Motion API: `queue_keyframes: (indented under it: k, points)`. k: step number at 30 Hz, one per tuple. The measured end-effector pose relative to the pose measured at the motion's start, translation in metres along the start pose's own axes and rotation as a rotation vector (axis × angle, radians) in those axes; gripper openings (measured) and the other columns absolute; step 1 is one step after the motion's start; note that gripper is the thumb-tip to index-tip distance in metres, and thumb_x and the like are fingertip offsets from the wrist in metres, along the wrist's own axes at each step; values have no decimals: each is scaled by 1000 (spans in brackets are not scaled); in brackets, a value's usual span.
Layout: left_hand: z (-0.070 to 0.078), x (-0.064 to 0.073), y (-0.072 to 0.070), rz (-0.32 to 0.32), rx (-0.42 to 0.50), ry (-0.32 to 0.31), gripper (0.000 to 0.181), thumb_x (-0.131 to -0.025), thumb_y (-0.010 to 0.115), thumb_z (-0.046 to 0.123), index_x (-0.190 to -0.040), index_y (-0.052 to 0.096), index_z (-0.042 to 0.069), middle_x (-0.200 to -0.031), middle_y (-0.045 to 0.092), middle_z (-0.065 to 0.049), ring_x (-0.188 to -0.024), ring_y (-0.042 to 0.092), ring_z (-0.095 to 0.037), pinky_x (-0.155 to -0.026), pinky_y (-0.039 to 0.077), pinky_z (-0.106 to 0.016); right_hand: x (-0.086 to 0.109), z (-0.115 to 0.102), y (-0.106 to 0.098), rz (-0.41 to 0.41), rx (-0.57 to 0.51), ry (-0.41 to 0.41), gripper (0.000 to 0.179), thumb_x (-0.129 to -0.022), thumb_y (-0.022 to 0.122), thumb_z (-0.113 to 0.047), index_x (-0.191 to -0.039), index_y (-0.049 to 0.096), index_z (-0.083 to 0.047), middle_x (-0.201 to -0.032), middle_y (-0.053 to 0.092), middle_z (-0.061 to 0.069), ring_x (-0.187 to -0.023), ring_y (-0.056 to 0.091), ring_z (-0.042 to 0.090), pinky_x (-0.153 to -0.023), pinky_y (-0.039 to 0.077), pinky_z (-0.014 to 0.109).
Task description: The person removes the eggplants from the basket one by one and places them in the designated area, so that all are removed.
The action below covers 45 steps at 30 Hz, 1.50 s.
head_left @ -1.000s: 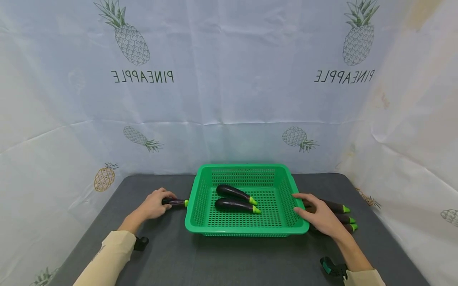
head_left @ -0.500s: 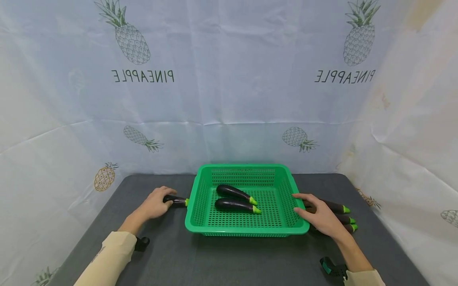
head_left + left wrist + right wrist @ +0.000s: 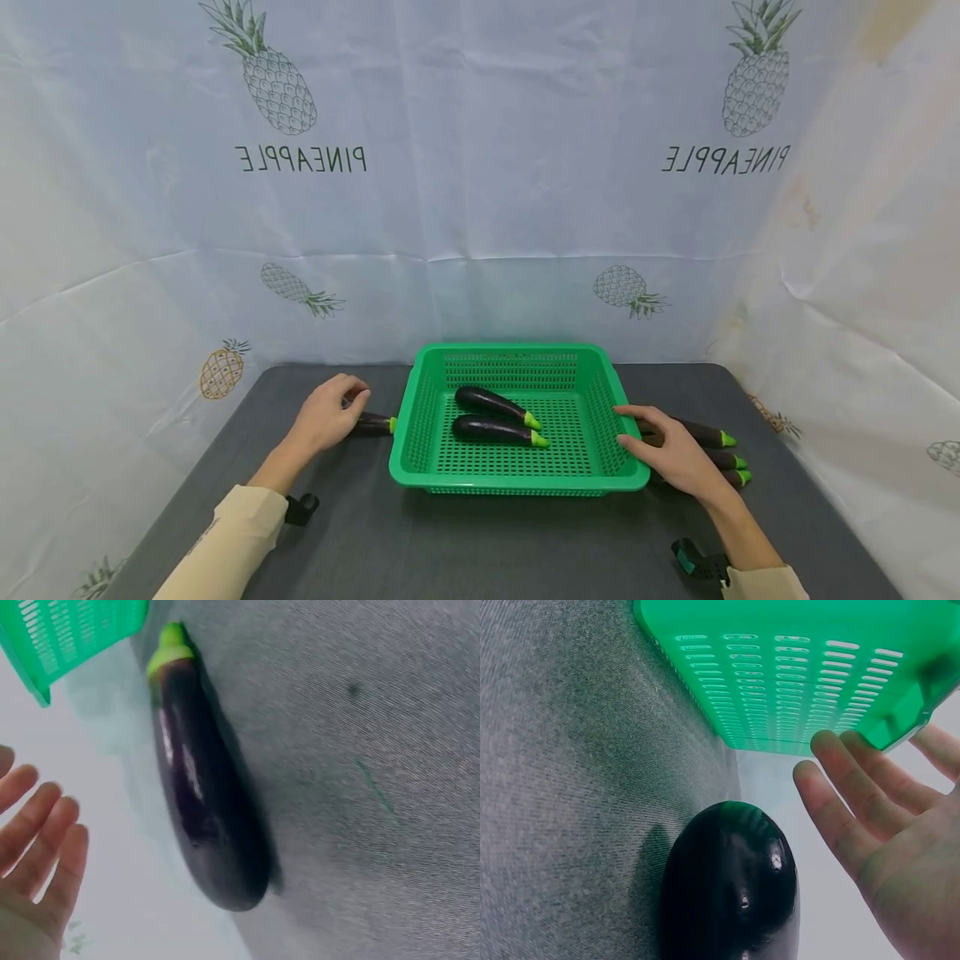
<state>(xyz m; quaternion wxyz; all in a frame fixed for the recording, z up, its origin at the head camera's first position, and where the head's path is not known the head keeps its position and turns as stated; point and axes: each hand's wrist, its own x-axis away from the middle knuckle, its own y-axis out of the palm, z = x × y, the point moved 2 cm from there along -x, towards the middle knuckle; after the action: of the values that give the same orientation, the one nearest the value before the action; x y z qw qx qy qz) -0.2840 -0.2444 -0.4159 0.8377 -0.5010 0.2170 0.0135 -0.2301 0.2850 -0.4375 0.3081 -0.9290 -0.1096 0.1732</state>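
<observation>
A dark purple eggplant (image 3: 373, 425) lies on the table left of the green plastic basket (image 3: 517, 482), its green cap close to the basket's rim. Just above its rounded end is my left hand (image 3: 324, 419); in the left wrist view its fingers (image 3: 46, 840) are spread loosely, apart from the eggplant (image 3: 201, 787). My right hand (image 3: 675, 458) rests at the basket's right rim, thumb and forefinger over the edge. Fairly straight fingers (image 3: 859, 795) reach under that rim in the right wrist view. Two eggplants (image 3: 491, 430) lie side by side inside the basket.
Several eggplants (image 3: 705, 434) lie right of the basket, partly hidden by my right hand; one rounded end (image 3: 731, 885) shows large in the right wrist view. The dark grey table (image 3: 480, 550) backs onto a white curtain (image 3: 480, 200) printed with pineapples.
My left hand has let go of the eggplant on the left and lifted slightly off it. The right hand and basket have stayed in place.
</observation>
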Motion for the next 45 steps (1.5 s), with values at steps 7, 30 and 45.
queue_keyframes:
  k: [7, 30, 45]
  points:
    - [21, -2, -8, 147, 26, 102, 11, -101, 63, 13, -96, 71, 7, -83, 59, 0, -73, 55, -16, -67, 49, -40, 1, 0, 0, -2, 1, 7, 45, -103, 64, -20, -145, 54, -9, -140, 54, 17, -118, 58, 37, -87, 55, 32]
    - [106, -1, -18, 150, 136, 254, 9, -99, 65, 11, -97, 72, 8, -88, 62, 3, -76, 58, -14, -66, 51, -30, 1, 1, 0, -7, 15, 8, 45, -103, 63, -21, -146, 54, -9, -137, 55, 16, -118, 58, 37, -88, 55, 34]
    - [150, -14, -25, 3, 144, 306, 9, -100, 64, 16, -103, 72, 12, -99, 64, 2, -88, 63, -19, -77, 56, -38, -1, 1, 0, -14, 3, -1, 45, -104, 63, -20, -146, 53, -9, -140, 53, 18, -116, 59, 37, -86, 55, 34]
